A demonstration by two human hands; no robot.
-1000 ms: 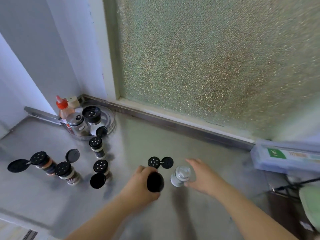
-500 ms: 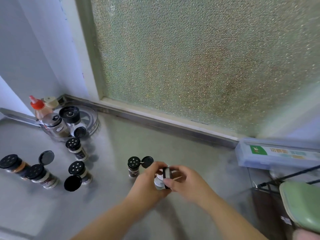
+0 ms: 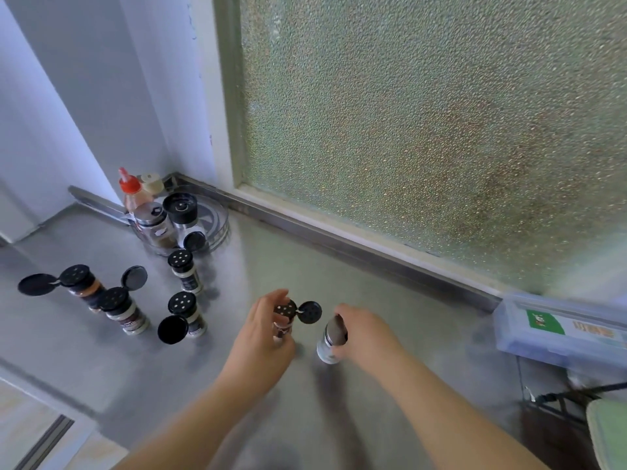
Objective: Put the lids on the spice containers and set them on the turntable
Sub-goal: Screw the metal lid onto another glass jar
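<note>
My left hand (image 3: 263, 337) grips a small spice jar (image 3: 284, 318) whose black flip lid (image 3: 309, 312) stands open to the right. My right hand (image 3: 364, 335) holds a white jar (image 3: 329, 344) with a dark cap on top, tilted on the steel counter. Several more jars with open black flip lids stand at the left: one (image 3: 81, 283), one (image 3: 122, 308), one (image 3: 186, 312) and one (image 3: 185, 271). The round turntable (image 3: 217, 222) sits in the back corner and carries a grinder (image 3: 181, 212), a steel-capped jar (image 3: 152, 223) and a red-capped bottle (image 3: 130, 195).
A frosted window (image 3: 424, 130) runs along the back above a metal sill. A translucent plastic box (image 3: 559, 329) lies at the right. Beyond the counter's right edge are cables (image 3: 559, 398) and a green object (image 3: 607, 432). The counter's front edge (image 3: 44, 391) is at lower left.
My hands, joined on the white jar half a second ago, have parted. My left hand has moved onto the open-lidded jar. My right hand keeps the white jar, now capped.
</note>
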